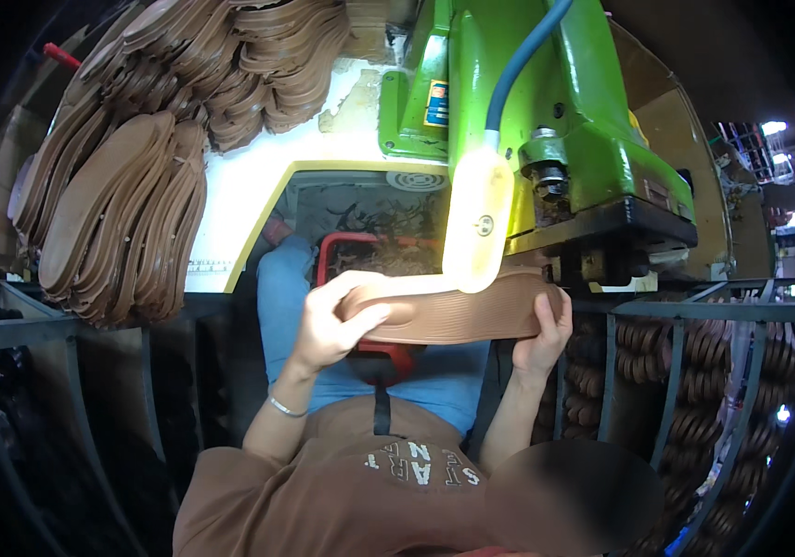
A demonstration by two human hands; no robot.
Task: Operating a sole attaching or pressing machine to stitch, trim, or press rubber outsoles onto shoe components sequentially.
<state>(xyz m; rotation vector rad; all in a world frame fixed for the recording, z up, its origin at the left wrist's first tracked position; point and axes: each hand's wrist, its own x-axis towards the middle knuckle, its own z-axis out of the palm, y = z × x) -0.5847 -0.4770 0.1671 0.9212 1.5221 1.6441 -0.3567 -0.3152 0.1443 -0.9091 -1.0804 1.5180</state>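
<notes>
A brown shoe sole point(458, 317) lies crosswise in front of my body, its ribbed face turned partly toward me. My left hand point(334, 325) is closed round its left end, thumb on the near face. At the other end my right hand point(544, 334) grips the sole, fingers over the near face. The sole's upper edge meets the lower tip of a glowing yellow lamp point(477, 223); whether they touch I cannot tell. Just right of the lamp stands a green machine point(592, 121), its dark lower head point(601, 232) close to the sole's right end.
Stacked brown soles point(109, 200) cover the left of the white table point(272, 139), which has a yellow-edged cutout. More piles point(277, 56) sit farther back. Below, a red-rimmed bin point(328, 255) holds dark scraps between my legs. Metal rails point(685, 311) flank me; soles fill racks at right.
</notes>
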